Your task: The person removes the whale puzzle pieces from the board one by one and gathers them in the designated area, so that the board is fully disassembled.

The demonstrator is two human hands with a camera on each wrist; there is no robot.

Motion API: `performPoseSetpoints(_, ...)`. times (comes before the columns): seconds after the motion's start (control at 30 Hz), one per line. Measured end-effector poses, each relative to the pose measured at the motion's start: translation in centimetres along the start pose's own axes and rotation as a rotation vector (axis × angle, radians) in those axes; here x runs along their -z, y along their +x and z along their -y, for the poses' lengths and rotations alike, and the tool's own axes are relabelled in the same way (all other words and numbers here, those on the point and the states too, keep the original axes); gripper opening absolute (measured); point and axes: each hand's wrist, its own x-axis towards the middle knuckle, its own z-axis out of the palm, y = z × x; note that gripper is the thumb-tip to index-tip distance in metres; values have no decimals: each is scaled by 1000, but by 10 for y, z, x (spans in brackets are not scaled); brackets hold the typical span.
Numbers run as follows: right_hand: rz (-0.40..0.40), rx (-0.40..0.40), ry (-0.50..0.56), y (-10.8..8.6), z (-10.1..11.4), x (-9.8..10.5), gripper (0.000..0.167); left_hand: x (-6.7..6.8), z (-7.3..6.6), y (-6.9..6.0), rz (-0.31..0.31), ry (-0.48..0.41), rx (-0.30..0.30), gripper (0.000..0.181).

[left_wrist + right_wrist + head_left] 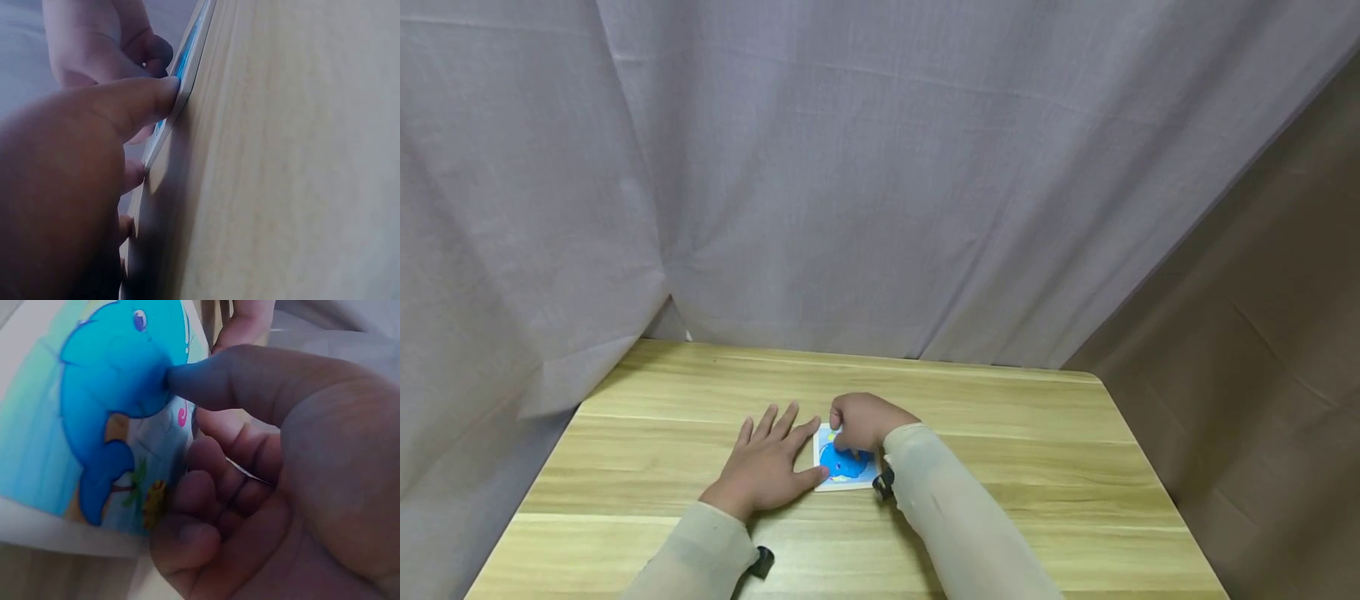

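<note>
A small flat board (841, 468) with a blue whale picture and a pale border lies on the wooden table. My left hand (763, 471) is spread flat at its left side, its thumb resting on the lower left edge, as the left wrist view also shows at the board's rim (199, 53). Over the board's upper right part is my right hand (867, 423), fingers curled. In the right wrist view, the thumb of my right hand (281, 437) touches the whale (94, 381); the other fingers curl by the board's edge. Whether they pinch a piece is unclear.
The light wooden table (1037, 467) extends around both hands. Grey curtains (850, 183) hang behind its back edge and down the left side, and a brownish curtain (1262, 333) hangs at the right.
</note>
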Motion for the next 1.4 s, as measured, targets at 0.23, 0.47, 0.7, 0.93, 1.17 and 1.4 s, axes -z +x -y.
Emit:
performPoseSetpoints(0.23,25,-36,19,4,8,4,18,0,0,1,-5,-3,7,83)
performPoseSetpoints(0.47,-21,-13,-5,4,7,0,17,-2,2,2,-11,4,10,83)
performPoseSetpoints(0.7,-30,-17,52,6,3,-6,16,-5,4,2,-8,5,8,84)
performPoseSetpoints(0.93,-46,-17,45,9,0,-9,16,-2,1,1,-15,-12,7,82)
performPoseSetpoints(1.17,-52,1,42,16,-8,-16,18,0,0,1,-13,-14,0,80)
performPoseSetpoints(1.4,-48,-19,37,12,-2,-13,19,-1,1,1,-15,-10,3,81)
